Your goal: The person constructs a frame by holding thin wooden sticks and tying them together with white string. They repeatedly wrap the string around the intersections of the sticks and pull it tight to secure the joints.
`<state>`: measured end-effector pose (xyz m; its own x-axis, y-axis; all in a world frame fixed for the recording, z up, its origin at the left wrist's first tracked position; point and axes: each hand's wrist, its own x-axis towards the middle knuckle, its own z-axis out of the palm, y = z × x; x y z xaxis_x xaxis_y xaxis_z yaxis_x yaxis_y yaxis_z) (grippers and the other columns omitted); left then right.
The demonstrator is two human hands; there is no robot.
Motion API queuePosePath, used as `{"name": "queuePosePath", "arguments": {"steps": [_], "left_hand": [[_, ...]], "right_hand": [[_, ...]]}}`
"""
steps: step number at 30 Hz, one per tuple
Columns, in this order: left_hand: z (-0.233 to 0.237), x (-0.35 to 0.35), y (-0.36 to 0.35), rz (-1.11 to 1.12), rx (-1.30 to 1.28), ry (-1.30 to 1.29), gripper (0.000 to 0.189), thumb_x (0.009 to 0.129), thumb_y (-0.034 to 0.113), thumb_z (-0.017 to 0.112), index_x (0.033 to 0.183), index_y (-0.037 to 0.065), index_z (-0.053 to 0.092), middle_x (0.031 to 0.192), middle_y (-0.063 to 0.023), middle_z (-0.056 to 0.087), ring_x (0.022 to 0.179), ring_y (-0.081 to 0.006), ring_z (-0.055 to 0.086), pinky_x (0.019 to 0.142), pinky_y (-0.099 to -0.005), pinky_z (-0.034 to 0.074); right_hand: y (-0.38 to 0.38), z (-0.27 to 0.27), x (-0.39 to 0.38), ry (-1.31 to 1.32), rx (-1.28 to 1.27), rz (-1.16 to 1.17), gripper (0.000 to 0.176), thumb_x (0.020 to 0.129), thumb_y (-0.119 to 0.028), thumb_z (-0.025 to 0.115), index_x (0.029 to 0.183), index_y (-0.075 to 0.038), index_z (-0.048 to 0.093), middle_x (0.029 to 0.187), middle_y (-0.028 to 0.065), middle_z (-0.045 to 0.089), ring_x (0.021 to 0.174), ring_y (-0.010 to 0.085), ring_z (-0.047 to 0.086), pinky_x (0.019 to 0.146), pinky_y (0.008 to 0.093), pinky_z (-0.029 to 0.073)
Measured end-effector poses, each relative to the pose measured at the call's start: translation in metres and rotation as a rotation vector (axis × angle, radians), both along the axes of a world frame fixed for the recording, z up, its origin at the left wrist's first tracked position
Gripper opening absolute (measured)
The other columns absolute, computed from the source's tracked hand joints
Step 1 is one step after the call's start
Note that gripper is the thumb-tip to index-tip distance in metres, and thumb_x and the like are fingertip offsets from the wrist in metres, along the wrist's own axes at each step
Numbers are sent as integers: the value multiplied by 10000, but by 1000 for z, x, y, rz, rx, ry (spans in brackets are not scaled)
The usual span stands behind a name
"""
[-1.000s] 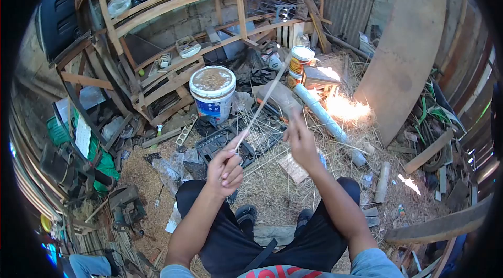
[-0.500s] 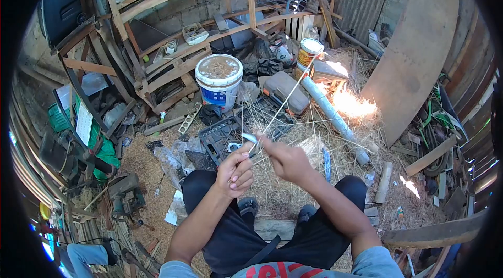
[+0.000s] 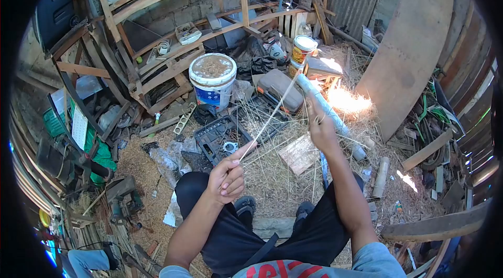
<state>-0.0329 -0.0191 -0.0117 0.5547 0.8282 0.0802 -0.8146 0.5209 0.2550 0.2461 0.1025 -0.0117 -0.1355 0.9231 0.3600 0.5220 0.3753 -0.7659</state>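
A long thin pale strip (image 3: 270, 119) slants up and away from my left hand (image 3: 226, 179), whose fingers are closed round its near end while the index finger points along it. Farther forward and to the right is my right hand (image 3: 321, 125), near the strip's far part and over the grey-blue pipe (image 3: 340, 127). Its fingers look curled, but what they hold is blurred and I cannot make it out. Below the strip, a flat wooden block (image 3: 297, 153) lies on the straw-covered ground.
A white-and-blue bucket (image 3: 212, 81), an open tool case (image 3: 222, 136) and a closed grey case (image 3: 280, 90) stand ahead. A large board (image 3: 408, 53) leans at the right. Wooden frames (image 3: 173, 71) are at the back left.
My right hand has moved forward and right, away from my left hand. The view has shifted slightly, and the wooden block shows more fully. My left hand still grips the strip.
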Motion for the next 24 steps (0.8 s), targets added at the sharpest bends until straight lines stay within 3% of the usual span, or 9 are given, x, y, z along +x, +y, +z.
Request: {"name": "queuePosePath", "arguments": {"steps": [1, 3, 5, 8, 12, 15, 16, 19, 24], "left_hand": [[1, 2, 2, 28, -21, -7, 586, 949, 49, 271, 1519, 14, 141, 421, -16, 352, 282, -104, 339, 283, -223, 298], [2, 6, 4, 64, -31, 3, 575, 955, 56, 269, 1518, 25, 157, 422, -14, 345, 281, -103, 339, 282, -222, 297], [3, 7, 6, 76, -10, 42, 542, 981, 78, 267, 1517, 56, 192, 423, 3, 324, 282, -93, 336, 278, -215, 288], [-4, 4, 4, 96, -40, -4, 527, 982, 74, 264, 1508, 76, 230, 418, -3, 338, 274, -97, 330, 278, -219, 287], [2, 6, 2, 43, 5, 53, 523, 983, 73, 264, 1506, 99, 245, 408, -8, 343, 268, -100, 324, 280, -222, 289], [-5, 4, 3, 63, 0, 57, 553, 972, 64, 271, 1520, 86, 202, 405, -7, 342, 268, -97, 320, 283, -220, 292], [-3, 4, 3, 62, 17, 71, 566, 966, 61, 275, 1524, 78, 185, 405, -5, 342, 269, -94, 317, 284, -218, 293], [3, 7, 0, 21, 88, 111, 602, 949, 52, 288, 1533, 63, 145, 408, 3, 342, 274, -82, 308, 291, -208, 297], [3, 6, -4, -21, 138, 271, 611, 950, 58, 311, 1538, 71, 146, 418, 21, 343, 294, -63, 312, 315, -192, 300]], "right_hand": [[-9, 4, -8, -49, -131, 45, 440, 1004, -139, 453, 1437, -69, 433, 1007, 134, 705, 773, 195, 679, 710, 344, 520], [-33, -5, -40, -50, 232, 369, 497, 942, -88, 497, 1435, -92, 439, 867, 118, 674, 713, 248, 661, 673, 376, 520], [-64, -1, -66, -178, 244, 588, 579, 868, -34, 535, 1434, -113, 439, 791, 131, 642, 679, 303, 647, 652, 402, 523], [-63, 0, -68, -273, 208, 477, 691, 833, -27, 516, 1485, -191, 358, 826, 137, 655, 693, 312, 655, 606, 430, 515], [-52, 7, -54, -195, 200, 446, 673, 790, 27, 526, 1436, -143, 443, 744, 154, 613, 633, 328, 631, 599, 383, 516], [-65, 0, -66, -123, 304, 543, 668, 788, 31, 524, 1429, -142, 453, 777, 154, 630, 638, 319, 638, 608, 389, 515], [-59, -4, -64, -177, 319, 515, 665, 846, -41, 534, 1475, -192, 379, 750, 149, 637, 658, 332, 643, 606, 422, 517], [-46, 1, -53, -99, 229, 365, 643, 857, -48, 538, 1467, -191, 391, 771, 147, 654, 680, 356, 642, 624, 434, 520], [-12, 3, -14, 185, 92, 175, 576, 907, -19, 510, 1459, -154, 422, 1019, 158, 696, 688, 156, 620, 659, 322, 497]]}}
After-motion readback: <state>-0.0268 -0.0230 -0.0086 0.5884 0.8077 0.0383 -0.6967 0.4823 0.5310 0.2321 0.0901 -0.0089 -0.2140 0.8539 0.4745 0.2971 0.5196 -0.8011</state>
